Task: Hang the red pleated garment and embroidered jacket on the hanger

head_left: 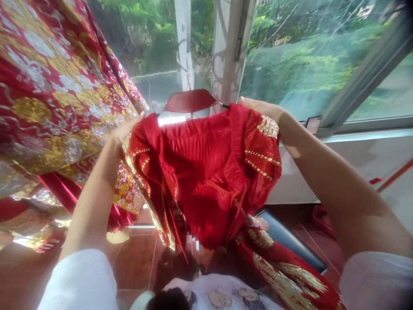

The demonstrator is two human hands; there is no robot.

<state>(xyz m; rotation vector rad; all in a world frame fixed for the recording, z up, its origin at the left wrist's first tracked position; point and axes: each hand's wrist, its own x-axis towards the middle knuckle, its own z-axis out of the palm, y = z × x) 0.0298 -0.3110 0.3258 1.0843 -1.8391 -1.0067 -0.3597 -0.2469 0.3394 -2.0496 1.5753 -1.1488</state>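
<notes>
A red garment [206,172] with gold sequin trim and gathered inner fabric hangs in front of me on a hanger. The hanger [190,101] has a wide dark-red piece across its top and a thin metal hook. My left hand [126,128] is closed on the garment's left shoulder. On the opposite shoulder, next to a pale beaded patch, my right hand [263,108] grips the cloth. The fingers of both hands are partly hidden behind the fabric. One long sleeve [284,271] with gold embroidery trails down toward the lower right.
Red cloth with gold and white flowers [58,86] hangs close on the left. Ahead are sliding windows [309,64] with a sill, where a phone [312,125] stands. A dark flat panel [293,241] lies low on the right above the reddish tiled floor [135,258].
</notes>
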